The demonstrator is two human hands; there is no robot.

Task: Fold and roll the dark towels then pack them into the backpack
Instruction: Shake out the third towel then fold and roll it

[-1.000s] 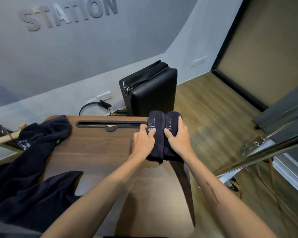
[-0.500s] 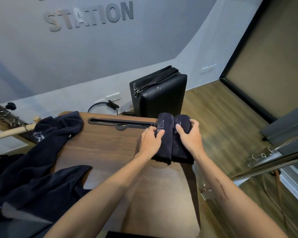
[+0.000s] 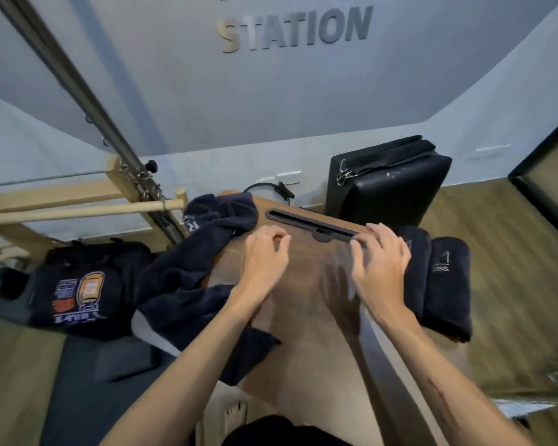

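Observation:
Two rolled dark towels [image 3: 445, 281] lie side by side at the right edge of the small wooden table [image 3: 306, 304]. A loose dark towel [image 3: 203, 252] sprawls over the table's left side and hangs off it. My left hand [image 3: 264, 255] hovers above the table's middle with its fingers curled and nothing in them. My right hand [image 3: 379, 262] is just left of the rolls, fingers spread, holding nothing. On the floor at the left sits the dark backpack [image 3: 87, 288] with colourful patches.
A black padded case [image 3: 387, 185] stands behind the table against the wall. Wooden bars and a metal frame [image 3: 136, 188] rise at the left. A black slot [image 3: 313, 225] runs along the table's far edge. Wood floor lies at the right.
Both hands have let go of the two rolled towels and moved left over the table. The view has swung left, bringing the backpack into sight.

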